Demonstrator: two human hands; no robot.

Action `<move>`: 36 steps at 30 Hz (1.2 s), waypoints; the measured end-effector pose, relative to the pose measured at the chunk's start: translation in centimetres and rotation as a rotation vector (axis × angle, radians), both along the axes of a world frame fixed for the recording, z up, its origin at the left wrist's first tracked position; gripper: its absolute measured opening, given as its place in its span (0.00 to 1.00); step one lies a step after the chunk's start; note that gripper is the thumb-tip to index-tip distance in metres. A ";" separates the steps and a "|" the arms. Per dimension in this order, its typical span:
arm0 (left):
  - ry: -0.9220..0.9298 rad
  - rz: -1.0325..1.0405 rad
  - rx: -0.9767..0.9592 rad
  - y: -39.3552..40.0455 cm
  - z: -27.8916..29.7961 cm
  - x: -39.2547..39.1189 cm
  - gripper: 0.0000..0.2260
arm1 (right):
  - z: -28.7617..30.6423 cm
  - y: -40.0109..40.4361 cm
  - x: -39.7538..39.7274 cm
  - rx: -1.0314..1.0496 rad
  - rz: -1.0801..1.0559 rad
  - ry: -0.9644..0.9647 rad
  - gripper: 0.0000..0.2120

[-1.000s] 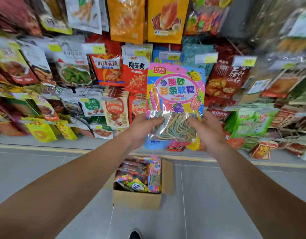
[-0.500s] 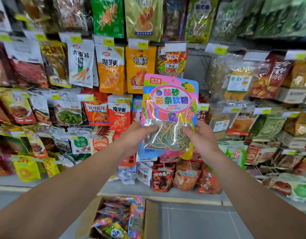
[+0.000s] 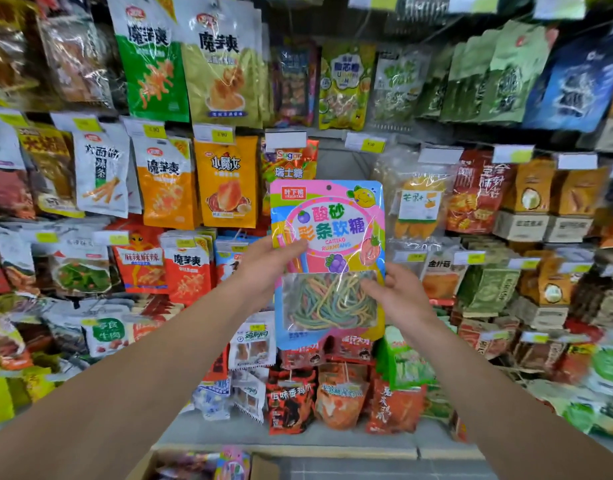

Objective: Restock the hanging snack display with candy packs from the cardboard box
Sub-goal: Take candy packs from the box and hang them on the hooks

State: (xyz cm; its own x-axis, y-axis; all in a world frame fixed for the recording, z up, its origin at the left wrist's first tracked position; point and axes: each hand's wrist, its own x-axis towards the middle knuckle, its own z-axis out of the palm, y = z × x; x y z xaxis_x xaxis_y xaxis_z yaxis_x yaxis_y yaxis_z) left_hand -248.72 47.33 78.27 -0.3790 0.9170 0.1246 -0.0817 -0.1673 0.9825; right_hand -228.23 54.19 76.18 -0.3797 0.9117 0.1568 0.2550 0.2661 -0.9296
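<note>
I hold a pink and blue candy pack (image 3: pixel 327 237) upright in front of the hanging snack display (image 3: pixel 225 181). Its clear lower window shows coloured candy strings. My left hand (image 3: pixel 263 265) pinches the pack's left edge at mid height. My right hand (image 3: pixel 400 294) grips the lower right edge, fingers over the window. The pack's hang hole is just below a white price tag (image 3: pixel 286 139) and a bare grey gap (image 3: pixel 346 164) in the display. The cardboard box (image 3: pixel 149 467) with more candy packs (image 3: pixel 229 465) shows at the bottom edge.
Hooks crowded with snack bags fill the wall on both sides and above. Bags stand on the low grey shelf ledge (image 3: pixel 332 441) under the pack. Grey floor tiles (image 3: pixel 367 469) lie beside the box.
Both hands have raised the candy pack higher up the display. My left hand slid up the pack's left edge. The view tilted up, leaving the box mostly out of frame.
</note>
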 end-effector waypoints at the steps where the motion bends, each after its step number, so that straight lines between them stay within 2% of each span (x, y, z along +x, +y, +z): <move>1: 0.020 0.006 0.002 0.8 0.3 0.1 0.09 | 0.2 0.9 -0.1 0.011 -0.004 -0.009 0.04; 3: 0.061 0.000 0.000 2.6 0.9 0.1 0.09 | 1.0 2.8 -0.3 0.037 -0.024 -0.038 0.06; 5: 0.087 0.002 -0.010 4.4 1.2 -0.7 0.05 | 1.7 5.0 -0.8 0.062 -0.061 -0.060 0.12; 9: 0.154 0.038 -0.026 8.3 2.0 -3.1 0.03 | 4.3 9.7 -2.4 0.164 -0.129 -0.124 0.18; 14: 0.213 0.070 -0.082 11.9 3.2 -5.4 0.14 | 7.4 14.4 -4.7 0.339 -0.199 -0.140 0.21; 16: 0.233 0.073 -0.085 13.6 3.4 -6.2 0.15 | 8.3 16.5 -5.8 0.399 -0.191 -0.189 0.21; 21: 0.263 0.137 -0.113 16.6 3.5 -7.4 0.08 | 9.8 21.7 -7.5 0.604 -0.217 -0.319 0.24; 26: 0.279 0.222 -0.174 19.2 3.7 -7.8 0.13 | 11.6 26.0 -8.4 0.783 -0.181 -0.418 0.28; 29: 0.284 0.243 -0.180 20.8 4.2 -7.5 0.12 | 12.3 28.6 -8.6 0.882 -0.174 -0.516 0.32; 36: 0.283 0.240 -0.220 24.1 5.2 -5.9 0.11 | 13.0 33.1 -8.6 0.951 -0.110 -0.762 0.39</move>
State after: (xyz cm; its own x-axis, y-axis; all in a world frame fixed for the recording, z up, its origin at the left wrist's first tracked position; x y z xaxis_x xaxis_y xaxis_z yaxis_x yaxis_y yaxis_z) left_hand -254.65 71.38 83.48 -0.5635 0.8235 0.0657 0.2121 0.0674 0.9749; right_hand -236.81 87.26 89.17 -0.5936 0.5884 0.5490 0.7134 0.7004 0.0206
